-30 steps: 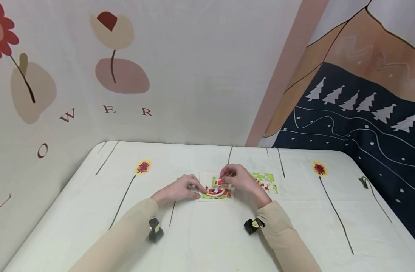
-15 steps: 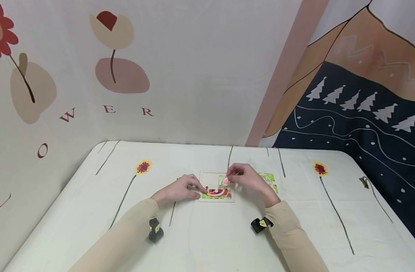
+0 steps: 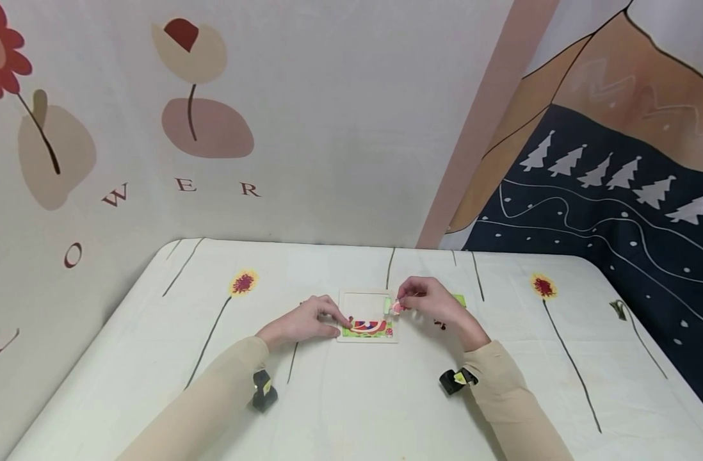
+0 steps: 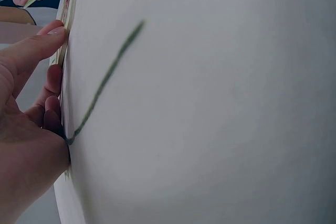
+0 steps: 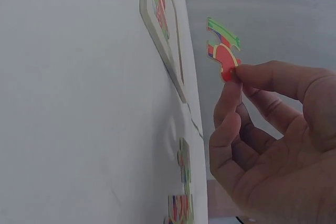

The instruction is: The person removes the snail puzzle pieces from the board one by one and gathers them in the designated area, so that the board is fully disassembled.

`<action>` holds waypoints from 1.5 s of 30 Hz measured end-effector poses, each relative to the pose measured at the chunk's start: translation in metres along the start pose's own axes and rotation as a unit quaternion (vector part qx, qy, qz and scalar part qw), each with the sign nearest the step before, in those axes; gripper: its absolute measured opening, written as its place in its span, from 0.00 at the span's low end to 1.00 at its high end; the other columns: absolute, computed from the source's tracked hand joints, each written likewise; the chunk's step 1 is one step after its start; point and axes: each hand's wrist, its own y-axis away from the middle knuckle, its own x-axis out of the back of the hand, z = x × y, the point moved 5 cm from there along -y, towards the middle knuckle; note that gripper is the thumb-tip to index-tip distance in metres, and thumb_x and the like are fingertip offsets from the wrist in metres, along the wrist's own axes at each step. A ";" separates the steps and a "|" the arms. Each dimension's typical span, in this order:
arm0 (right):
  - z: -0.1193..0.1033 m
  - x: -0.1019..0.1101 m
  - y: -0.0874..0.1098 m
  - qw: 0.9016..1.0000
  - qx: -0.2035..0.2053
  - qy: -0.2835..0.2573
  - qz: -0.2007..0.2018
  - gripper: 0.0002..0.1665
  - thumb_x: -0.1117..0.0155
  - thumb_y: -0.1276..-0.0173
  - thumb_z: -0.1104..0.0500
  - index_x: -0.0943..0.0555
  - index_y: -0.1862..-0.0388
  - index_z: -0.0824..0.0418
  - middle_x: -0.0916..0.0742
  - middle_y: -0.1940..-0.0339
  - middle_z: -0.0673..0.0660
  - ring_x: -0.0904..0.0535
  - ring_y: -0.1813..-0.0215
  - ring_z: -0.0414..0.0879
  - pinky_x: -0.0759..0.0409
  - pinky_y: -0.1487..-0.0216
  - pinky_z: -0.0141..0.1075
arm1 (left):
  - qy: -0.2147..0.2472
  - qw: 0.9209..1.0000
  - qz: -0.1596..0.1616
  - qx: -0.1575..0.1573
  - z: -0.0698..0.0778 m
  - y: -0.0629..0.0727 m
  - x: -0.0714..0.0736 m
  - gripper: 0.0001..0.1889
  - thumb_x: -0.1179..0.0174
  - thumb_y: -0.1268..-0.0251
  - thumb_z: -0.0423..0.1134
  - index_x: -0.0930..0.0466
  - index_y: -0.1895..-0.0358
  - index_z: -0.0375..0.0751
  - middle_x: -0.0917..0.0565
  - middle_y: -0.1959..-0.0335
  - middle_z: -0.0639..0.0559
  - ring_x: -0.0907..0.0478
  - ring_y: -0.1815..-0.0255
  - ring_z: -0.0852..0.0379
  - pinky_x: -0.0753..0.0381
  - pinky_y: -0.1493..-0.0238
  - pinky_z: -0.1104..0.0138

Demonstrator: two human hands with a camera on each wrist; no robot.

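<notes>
In the head view, a shallow puzzle tray (image 3: 357, 306) lies mid-table, with a row of fitted pieces (image 3: 370, 330) along its near side. My left hand (image 3: 305, 320) rests at the tray's left edge, its fairly straight fingers touching the rim and the fitted row. Over the tray's right edge, my right hand (image 3: 431, 305) pinches a jigsaw piece (image 3: 395, 308) between thumb and index finger. The right wrist view shows this jigsaw piece (image 5: 224, 59) lifted clear of the table, red, green and blue, with a knob and a notch.
Loose puzzle pieces (image 3: 460, 299) lie right of the tray, mostly hidden behind the right hand; the right wrist view shows a few of these pieces (image 5: 181, 208) flat on the table. A printed cloth (image 3: 351, 410) covers the table, and patterned curtains (image 3: 351, 147) stand behind.
My right hand has moved to the right with the jigsaw piece, from over the tray's middle to its right edge, covering more of the loose pieces. The left hand has stayed still.
</notes>
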 end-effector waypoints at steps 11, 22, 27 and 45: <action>0.003 0.019 0.008 1.000 -0.006 0.018 -0.003 0.03 0.39 0.35 0.68 0.19 0.64 0.67 0.18 0.70 0.56 0.26 0.67 0.48 0.29 0.65 0.36 | -0.002 1.000 -0.001 -0.006 0.001 -0.001 0.000 0.09 0.35 0.41 0.32 0.13 0.57 0.42 0.23 0.54 0.52 0.32 0.47 0.51 0.39 0.41 0.45; 0.005 0.029 0.014 0.999 0.000 0.047 -0.019 0.05 0.40 0.34 0.68 0.19 0.63 0.70 0.16 0.67 0.58 0.26 0.66 0.47 0.27 0.63 0.36 | 0.001 1.000 0.000 -0.003 0.001 -0.001 -0.001 0.09 0.35 0.40 0.32 0.13 0.56 0.42 0.23 0.54 0.52 0.32 0.46 0.50 0.40 0.41 0.44; 0.016 0.032 0.013 0.998 -0.017 0.063 -0.014 0.04 0.39 0.36 0.68 0.19 0.64 0.67 0.17 0.69 0.54 0.27 0.67 0.47 0.29 0.63 0.38 | -0.002 1.000 0.000 -0.002 -0.001 -0.002 -0.001 0.09 0.35 0.40 0.32 0.13 0.57 0.43 0.23 0.54 0.53 0.32 0.46 0.51 0.39 0.40 0.44; 0.027 0.035 0.016 0.996 -0.021 0.090 -0.018 0.03 0.39 0.36 0.68 0.20 0.65 0.67 0.20 0.72 0.53 0.29 0.69 0.45 0.31 0.68 0.37 | -0.001 1.000 0.000 -0.007 -0.001 -0.002 -0.001 0.10 0.35 0.41 0.31 0.12 0.57 0.42 0.23 0.55 0.53 0.31 0.48 0.52 0.39 0.41 0.46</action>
